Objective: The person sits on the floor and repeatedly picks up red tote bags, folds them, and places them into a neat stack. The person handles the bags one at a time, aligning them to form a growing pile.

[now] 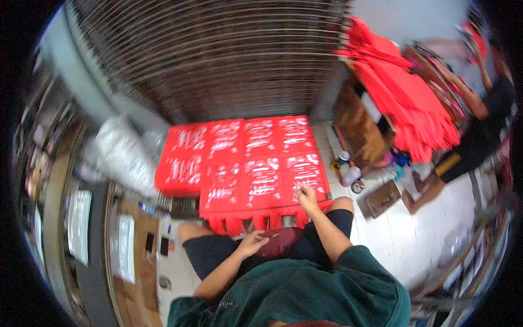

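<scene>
Before me lie rows of red cloth pieces [234, 163] with white printing, spread over a low surface. Strips of red cloth hang from the near edge. My right hand [306, 196] is over the nearest pieces at the right, fingers curled together; anything between them is too small to tell. Close to my lap is my left hand [253, 243], its fingers bent in a pinch beside a dark red cloth [280, 243]. A tiny yellowish spot shows by its fingertips, too blurred to name.
Slatted racks [218, 54] rise behind the cloth. A clear plastic bundle [122, 155] stands at the left. At the right are a heap of red cloth [406, 92], a wooden board [359, 122], bottles [351, 175] and a small wooden stool [382, 199]. A co-worker [479, 136] handles things there.
</scene>
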`<state>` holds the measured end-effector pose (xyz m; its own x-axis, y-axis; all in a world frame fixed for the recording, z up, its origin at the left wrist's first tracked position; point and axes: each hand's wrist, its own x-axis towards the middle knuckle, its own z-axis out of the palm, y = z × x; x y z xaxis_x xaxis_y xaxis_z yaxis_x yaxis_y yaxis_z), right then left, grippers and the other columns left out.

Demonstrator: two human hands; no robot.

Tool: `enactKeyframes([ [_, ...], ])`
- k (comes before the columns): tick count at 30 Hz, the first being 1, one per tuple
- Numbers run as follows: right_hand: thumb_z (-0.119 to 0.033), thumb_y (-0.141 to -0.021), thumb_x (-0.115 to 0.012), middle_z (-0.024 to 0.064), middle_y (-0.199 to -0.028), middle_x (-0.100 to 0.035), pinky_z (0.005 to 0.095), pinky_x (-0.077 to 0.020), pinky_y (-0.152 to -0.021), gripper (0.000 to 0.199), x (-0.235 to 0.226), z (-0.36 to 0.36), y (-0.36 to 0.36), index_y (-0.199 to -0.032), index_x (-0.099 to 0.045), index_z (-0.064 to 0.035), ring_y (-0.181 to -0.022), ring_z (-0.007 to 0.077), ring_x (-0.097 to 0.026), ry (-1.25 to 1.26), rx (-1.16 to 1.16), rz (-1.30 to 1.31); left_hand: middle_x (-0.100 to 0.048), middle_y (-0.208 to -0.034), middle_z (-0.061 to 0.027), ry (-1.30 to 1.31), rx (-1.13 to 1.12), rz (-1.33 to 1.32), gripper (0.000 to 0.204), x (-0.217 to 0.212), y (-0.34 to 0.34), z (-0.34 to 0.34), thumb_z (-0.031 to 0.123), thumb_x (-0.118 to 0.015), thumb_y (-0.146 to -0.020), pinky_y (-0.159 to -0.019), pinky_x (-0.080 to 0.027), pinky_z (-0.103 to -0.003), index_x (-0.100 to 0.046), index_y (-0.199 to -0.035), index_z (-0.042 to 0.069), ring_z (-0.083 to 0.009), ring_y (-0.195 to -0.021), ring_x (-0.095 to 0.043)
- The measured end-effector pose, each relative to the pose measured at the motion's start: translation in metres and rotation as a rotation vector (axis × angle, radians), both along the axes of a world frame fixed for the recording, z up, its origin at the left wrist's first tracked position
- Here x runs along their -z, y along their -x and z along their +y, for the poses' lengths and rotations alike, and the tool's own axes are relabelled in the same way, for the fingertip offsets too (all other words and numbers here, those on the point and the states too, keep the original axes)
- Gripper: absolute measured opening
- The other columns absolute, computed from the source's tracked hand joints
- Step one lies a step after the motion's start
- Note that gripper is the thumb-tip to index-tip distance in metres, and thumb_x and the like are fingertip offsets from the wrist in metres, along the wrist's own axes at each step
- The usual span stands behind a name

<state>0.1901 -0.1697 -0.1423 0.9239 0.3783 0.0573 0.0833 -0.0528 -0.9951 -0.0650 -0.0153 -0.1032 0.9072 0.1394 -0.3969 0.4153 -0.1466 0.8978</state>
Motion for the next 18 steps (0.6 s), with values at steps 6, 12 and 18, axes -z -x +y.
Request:
enactKeyframes([
  [6,-0.008,-0.083,-0.059,0.0043,-0.086,-0.059,0.0243,-0.0462,-0.063,0.017,-0.222,-0.094,-0.107,-0.097,-0.06,0.0013,-0.072,0.0093,-0.054,0.017,0.446,-0.871,-0.06,-0.094,-0.0113,0.085,-0.057,0.115,0.051,0.023,0.007,0.007,0.025,-0.066,-0.082,-0.07,-0.046,-0.029,-0.046,-0.121,0.0,-0.0162,-0.081,-0.057],
  [12,-0.047,-0.085,-0.053,0.0194,-0.107,-0.058,0.034,-0.0506,-0.068,0.067,-0.331,-0.289,-0.239,-0.131,-0.031,-0.0023,-0.087,0.0246,-0.061,-0.66,0.788,-0.207,-0.06,-0.095,-0.0084,0.183,-0.183,0.206,0.047,-0.005,-0.008,-0.005,0.021,-0.063,-0.083,-0.069,-0.045,-0.028,-0.045,-0.123,0.004,-0.016,-0.083,-0.057],
  [18,-0.069,-0.075,-0.046,0.0297,-0.134,-0.03,0.054,-0.0377,-0.095,0.104,-0.342,-0.356,-0.292,-0.138,-0.002,0.0009,-0.118,0.0427,-0.041,-1.187,0.608,0.233,-0.058,-0.1,-0.0061,0.291,-0.379,0.27,0.042,-0.005,-0.003,0.005,0.021,-0.062,-0.083,-0.071,-0.045,-0.03,-0.046,-0.12,0.009,-0.0173,-0.086,-0.056],
])
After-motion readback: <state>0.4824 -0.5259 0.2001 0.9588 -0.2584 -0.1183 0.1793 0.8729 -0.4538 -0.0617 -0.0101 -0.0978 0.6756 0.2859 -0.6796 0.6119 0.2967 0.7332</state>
